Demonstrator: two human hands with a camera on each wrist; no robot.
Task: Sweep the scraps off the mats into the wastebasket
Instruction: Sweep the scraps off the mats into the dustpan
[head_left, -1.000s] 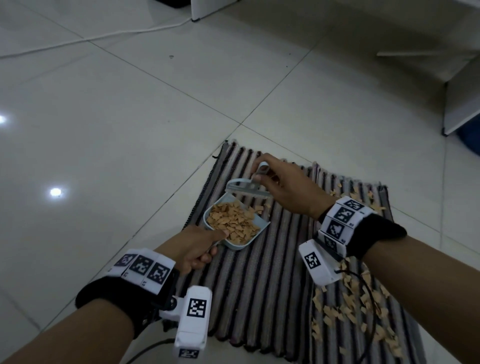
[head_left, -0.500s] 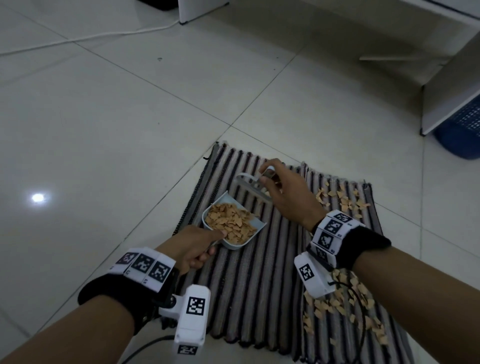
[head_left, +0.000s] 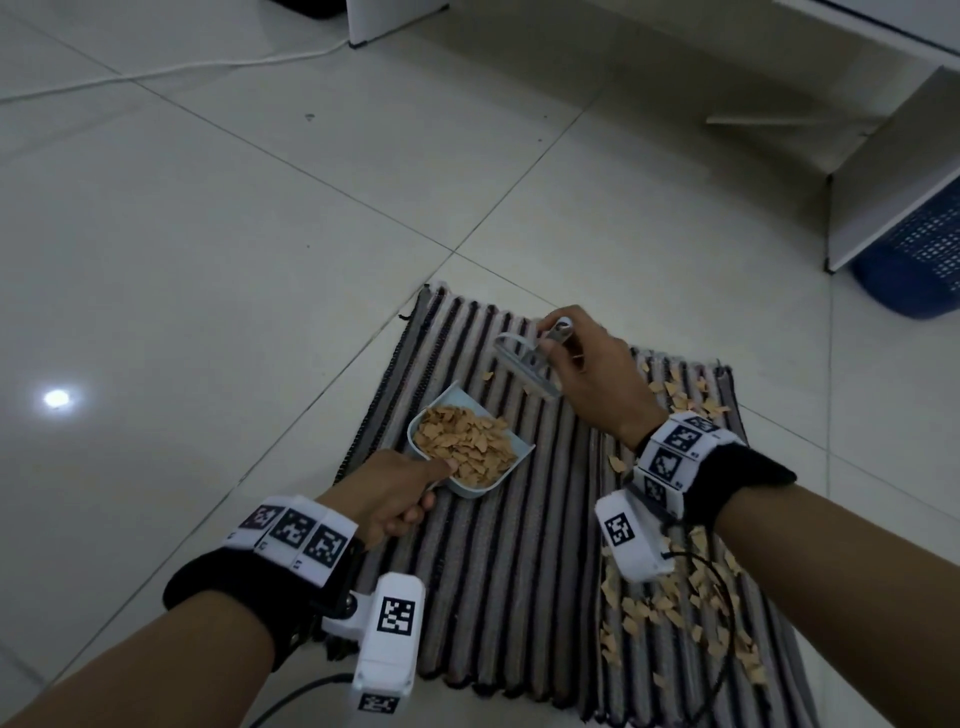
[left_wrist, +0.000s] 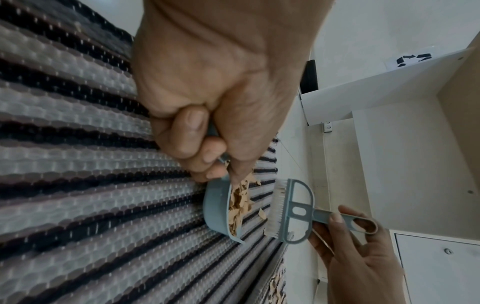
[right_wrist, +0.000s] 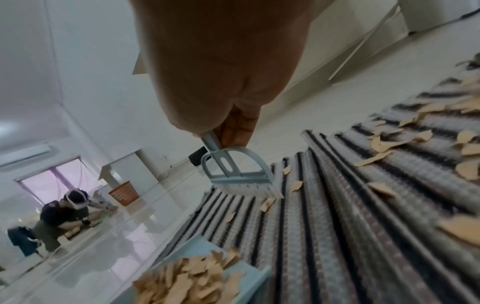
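Observation:
A striped mat (head_left: 498, 561) lies on the tiled floor. My left hand (head_left: 395, 493) grips the handle of a small light-blue dustpan (head_left: 511, 467) heaped with tan scraps (head_left: 462, 441), resting on the mat's left part. My right hand (head_left: 587, 374) pinches the handle of a small blue-grey brush (head_left: 522, 364), bristles near the mat's far edge, a little beyond the pan. In the left wrist view the brush (left_wrist: 288, 209) stands just past the dustpan (left_wrist: 218, 207). Loose scraps (head_left: 675, 608) lie along the mat's right side. A blue wastebasket (head_left: 919, 249) stands at the far right.
A white shelf unit (head_left: 883, 171) stands beside the wastebasket. A white cable (head_left: 171, 73) runs over the floor at the far left. In the right wrist view another person (right_wrist: 64, 218) crouches by an orange basket (right_wrist: 123, 193) far off.
My right hand has lifted the brush away from the dustpan toward the mat's far edge. The head view has shifted, bringing the blue wastebasket into sight. The dustpan has stayed put.

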